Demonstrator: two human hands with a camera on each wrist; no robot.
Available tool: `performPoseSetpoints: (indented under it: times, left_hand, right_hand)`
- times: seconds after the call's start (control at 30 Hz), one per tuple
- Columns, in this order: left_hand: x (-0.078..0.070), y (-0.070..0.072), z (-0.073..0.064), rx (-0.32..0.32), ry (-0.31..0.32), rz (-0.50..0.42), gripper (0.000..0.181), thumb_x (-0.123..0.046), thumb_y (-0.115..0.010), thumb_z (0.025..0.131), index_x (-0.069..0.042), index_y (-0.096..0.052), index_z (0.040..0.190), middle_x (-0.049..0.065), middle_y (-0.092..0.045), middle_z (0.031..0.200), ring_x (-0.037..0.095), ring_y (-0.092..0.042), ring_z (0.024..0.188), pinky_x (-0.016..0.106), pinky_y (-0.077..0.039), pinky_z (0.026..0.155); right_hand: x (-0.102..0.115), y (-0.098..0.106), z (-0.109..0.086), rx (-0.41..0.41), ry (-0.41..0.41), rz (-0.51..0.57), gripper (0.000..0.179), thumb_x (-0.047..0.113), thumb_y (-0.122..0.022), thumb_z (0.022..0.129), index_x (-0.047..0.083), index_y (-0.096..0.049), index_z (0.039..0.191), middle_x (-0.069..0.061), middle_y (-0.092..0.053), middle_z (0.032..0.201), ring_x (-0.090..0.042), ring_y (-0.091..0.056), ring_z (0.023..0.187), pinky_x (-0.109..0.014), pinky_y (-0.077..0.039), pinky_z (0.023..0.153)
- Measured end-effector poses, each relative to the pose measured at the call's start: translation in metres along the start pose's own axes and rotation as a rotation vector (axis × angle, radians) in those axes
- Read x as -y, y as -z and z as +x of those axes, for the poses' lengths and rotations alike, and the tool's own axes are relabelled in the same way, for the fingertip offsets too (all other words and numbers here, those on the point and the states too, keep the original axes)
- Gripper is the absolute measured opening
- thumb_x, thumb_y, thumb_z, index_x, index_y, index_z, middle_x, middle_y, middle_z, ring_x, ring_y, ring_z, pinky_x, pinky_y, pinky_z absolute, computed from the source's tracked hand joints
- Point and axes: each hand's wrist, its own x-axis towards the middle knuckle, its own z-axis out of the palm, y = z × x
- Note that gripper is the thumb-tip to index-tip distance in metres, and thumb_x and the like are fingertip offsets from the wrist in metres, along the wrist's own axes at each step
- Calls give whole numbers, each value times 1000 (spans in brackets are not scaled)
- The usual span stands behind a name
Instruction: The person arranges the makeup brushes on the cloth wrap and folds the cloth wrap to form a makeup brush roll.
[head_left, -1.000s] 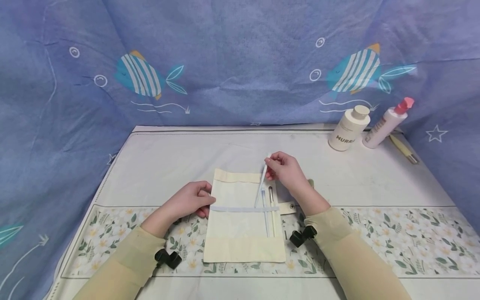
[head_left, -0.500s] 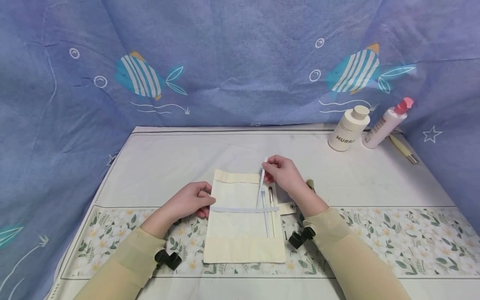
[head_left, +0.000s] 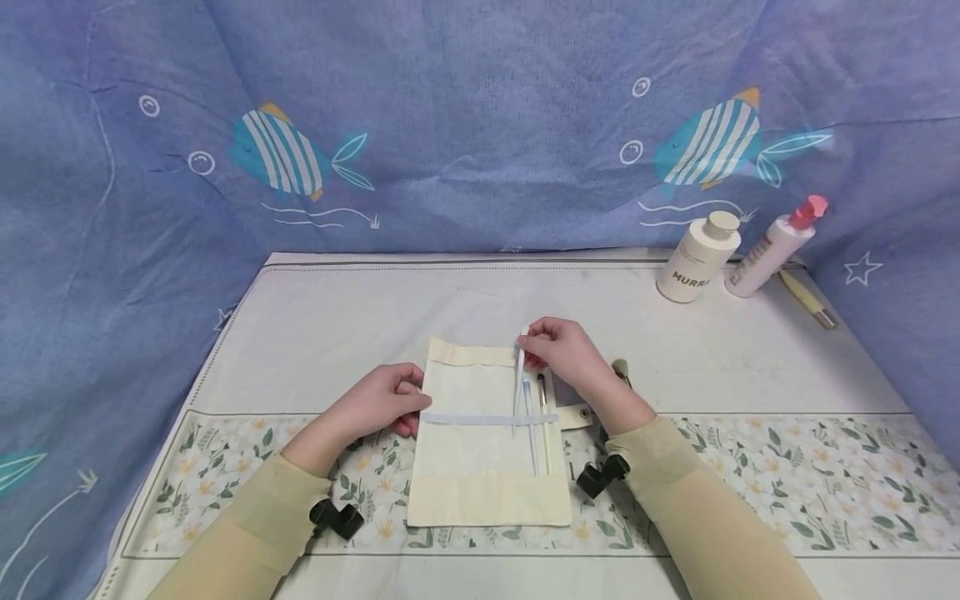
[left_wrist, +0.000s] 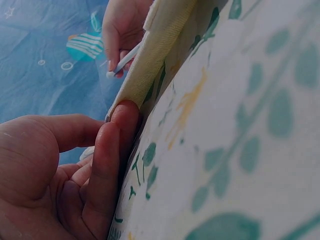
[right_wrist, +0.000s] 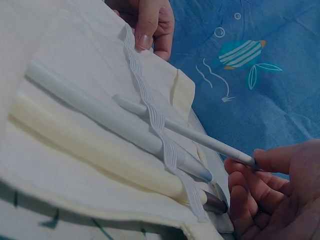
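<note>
A cream cloth brush roll lies unfolded, with a pale elastic band across it. My left hand pinches its left edge between thumb and fingers, as the left wrist view shows close up. In my right hand a slim white stick is pinched near its upper end; its tapered lower tip has passed beneath the elastic. Beside it, a pale blue brush and a cream-handled brush with a dark metal collar sit under the same band.
A white bottle and a pink-capped bottle stand at the back right, a cream-handled brush behind them. Another brush head shows past my right wrist. The roll's snap strap sticks out rightward. A blue fish-print curtain hangs behind.
My right hand has moved slightly toward me and left, sliding the white stick's tip further under the elastic. The left hand has stayed at the roll's edge.
</note>
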Motion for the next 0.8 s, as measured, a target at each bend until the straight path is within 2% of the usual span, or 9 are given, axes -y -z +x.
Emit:
performPoseSetpoints:
  times: [0.33,0.8]
  left_hand:
    - [0,0,0,0,-1,4,28,-12,-64,101,4,-52,121,6,-70,72,19,-69,60,34,-62,59]
    - [0,-1,0,0,3,-3,26,-11,-63,101,4,-53,119,6,-71,73,18,-69,60,33,-62,59]
  right_hand:
    - [1,0,-3,37,10,-43,21,24,-69,101,3,-68,105,-8,-73,89,-23,-70,83,-36,-61,79]
    - [3,-2,-5,28,9,-73,23,24,-62,105,3,-70,107,-7,-71,88,-21,-68,84,-35,-59,79]
